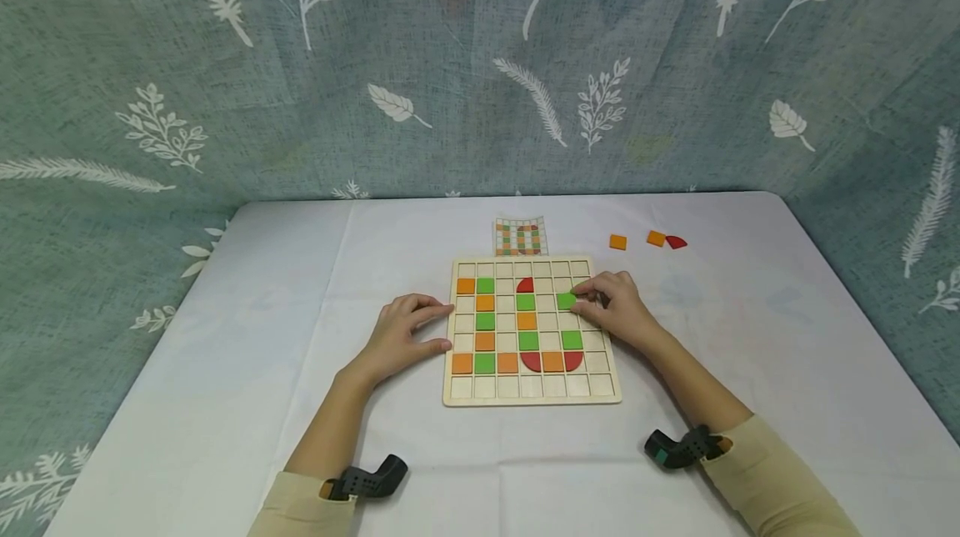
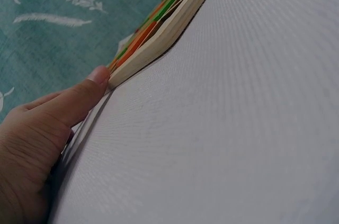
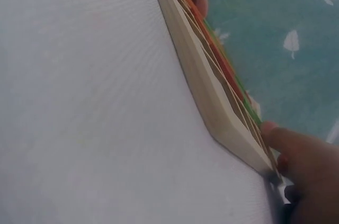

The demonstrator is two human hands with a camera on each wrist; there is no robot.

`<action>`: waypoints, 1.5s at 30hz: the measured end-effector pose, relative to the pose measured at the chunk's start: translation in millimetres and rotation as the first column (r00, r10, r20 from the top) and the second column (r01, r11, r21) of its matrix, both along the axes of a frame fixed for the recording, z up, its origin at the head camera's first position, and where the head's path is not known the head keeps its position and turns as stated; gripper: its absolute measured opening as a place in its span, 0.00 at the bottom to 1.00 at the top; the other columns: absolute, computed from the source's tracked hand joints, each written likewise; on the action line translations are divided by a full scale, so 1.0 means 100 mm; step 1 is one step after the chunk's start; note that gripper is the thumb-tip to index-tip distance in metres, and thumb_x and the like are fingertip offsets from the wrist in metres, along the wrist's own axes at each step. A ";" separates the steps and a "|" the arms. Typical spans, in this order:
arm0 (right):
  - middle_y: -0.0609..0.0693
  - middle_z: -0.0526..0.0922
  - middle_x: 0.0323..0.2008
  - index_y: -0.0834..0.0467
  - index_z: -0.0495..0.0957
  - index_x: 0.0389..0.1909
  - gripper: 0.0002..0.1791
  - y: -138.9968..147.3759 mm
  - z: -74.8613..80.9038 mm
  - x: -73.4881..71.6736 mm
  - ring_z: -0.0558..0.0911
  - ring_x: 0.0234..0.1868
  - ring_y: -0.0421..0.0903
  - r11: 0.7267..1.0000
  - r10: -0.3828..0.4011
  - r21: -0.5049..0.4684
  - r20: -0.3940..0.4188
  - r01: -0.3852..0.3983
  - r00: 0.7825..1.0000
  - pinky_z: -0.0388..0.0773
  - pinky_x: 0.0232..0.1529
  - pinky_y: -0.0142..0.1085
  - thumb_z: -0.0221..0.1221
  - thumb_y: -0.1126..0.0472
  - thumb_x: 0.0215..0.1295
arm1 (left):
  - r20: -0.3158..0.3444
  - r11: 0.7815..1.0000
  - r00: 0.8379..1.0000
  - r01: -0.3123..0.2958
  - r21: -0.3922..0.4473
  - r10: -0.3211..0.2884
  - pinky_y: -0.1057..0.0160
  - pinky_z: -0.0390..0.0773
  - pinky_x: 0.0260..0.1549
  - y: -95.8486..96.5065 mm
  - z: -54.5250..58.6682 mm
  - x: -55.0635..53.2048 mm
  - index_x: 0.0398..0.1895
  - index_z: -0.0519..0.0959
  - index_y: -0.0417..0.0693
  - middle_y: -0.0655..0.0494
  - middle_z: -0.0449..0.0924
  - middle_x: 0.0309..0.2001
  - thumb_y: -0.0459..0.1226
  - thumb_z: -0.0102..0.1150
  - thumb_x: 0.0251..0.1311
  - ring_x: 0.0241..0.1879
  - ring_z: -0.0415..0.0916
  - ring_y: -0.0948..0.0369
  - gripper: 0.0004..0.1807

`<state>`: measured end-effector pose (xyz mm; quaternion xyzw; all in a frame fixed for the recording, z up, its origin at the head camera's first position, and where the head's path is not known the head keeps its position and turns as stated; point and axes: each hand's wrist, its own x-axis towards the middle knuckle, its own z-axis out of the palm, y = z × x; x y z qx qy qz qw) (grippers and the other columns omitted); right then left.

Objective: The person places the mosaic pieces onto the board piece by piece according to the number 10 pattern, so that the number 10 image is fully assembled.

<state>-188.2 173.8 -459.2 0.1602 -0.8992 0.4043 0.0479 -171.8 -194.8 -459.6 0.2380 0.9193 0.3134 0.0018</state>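
Note:
A wooden grid board [image 1: 532,388] lies on the table with orange and green square tiles and red quarter-round tiles in several cells. At its right side, my right hand [image 1: 624,313] pinches a green square tile [image 1: 566,301] between thumb and fingers, over a cell in the upper right part. My left hand [image 1: 397,337] rests against the board's left edge, thumb and fingers extended and spread apart. In the left wrist view, the left thumb [image 2: 79,97] touches the board's side. Low in the right wrist view, the right thumb [image 3: 286,139] is at the board's edge; the tile is barely visible there.
Behind the board lies a small pattern card [image 1: 520,237] with a coloured grid. Two loose orange squares, one on the left [image 1: 618,243] and one farther right [image 1: 656,238], lie at the back right. A red quarter-round tile [image 1: 677,243] touches the latter. A leaf-patterned curtain [image 1: 450,87] hangs behind.

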 end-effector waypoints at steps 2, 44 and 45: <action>0.49 0.77 0.31 0.59 0.83 0.41 0.13 0.01 0.01 0.00 0.62 0.37 0.46 1.000 0.011 -0.013 0.017 -0.011 1.000 0.57 0.38 0.39 0.68 0.59 0.55 | 0.005 1.000 1.000 -0.001 0.001 0.001 0.50 0.55 0.58 0.00 0.00 0.00 0.60 0.76 0.57 0.54 0.71 0.54 0.52 0.68 0.50 0.59 0.62 0.54 0.31; 0.59 0.73 0.41 0.63 0.69 0.62 0.27 0.53 0.08 -0.54 0.63 0.47 0.56 0.961 -0.265 0.116 0.120 0.251 0.957 0.60 0.43 0.43 0.60 0.58 0.63 | 0.002 1.000 1.000 -0.003 0.002 0.003 0.50 0.55 0.58 0.00 0.01 0.01 0.59 0.76 0.57 0.55 0.70 0.55 0.52 0.68 0.50 0.60 0.61 0.54 0.31; 0.60 0.73 0.41 0.64 0.68 0.62 0.27 0.53 0.09 -0.56 0.63 0.46 0.57 0.959 -0.267 0.126 0.114 0.252 0.957 0.59 0.43 0.44 0.60 0.59 0.63 | -0.002 1.000 1.000 -0.002 0.000 0.002 0.50 0.55 0.58 0.00 0.00 0.01 0.59 0.76 0.57 0.54 0.70 0.55 0.53 0.68 0.50 0.60 0.61 0.54 0.32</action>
